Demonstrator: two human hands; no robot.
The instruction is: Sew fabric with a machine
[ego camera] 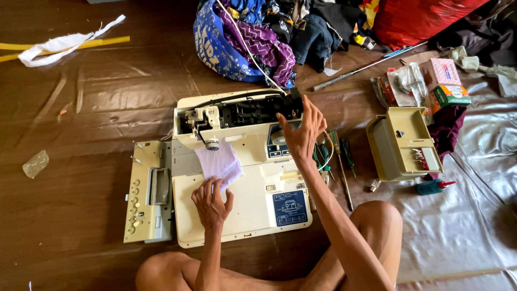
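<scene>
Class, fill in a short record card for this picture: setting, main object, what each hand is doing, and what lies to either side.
Setting: person seated on a dark floor partly covered by clear plastic sheet
Main object: cream sewing machine with its top cover off
Left hand: fingers spread, pressing a pale cloth scrap near the needle
Right hand: open, at the machine's right end
Left side: detached panel
Right side: screwdrivers, beige accessory box
Behind: fabric pile
</scene>
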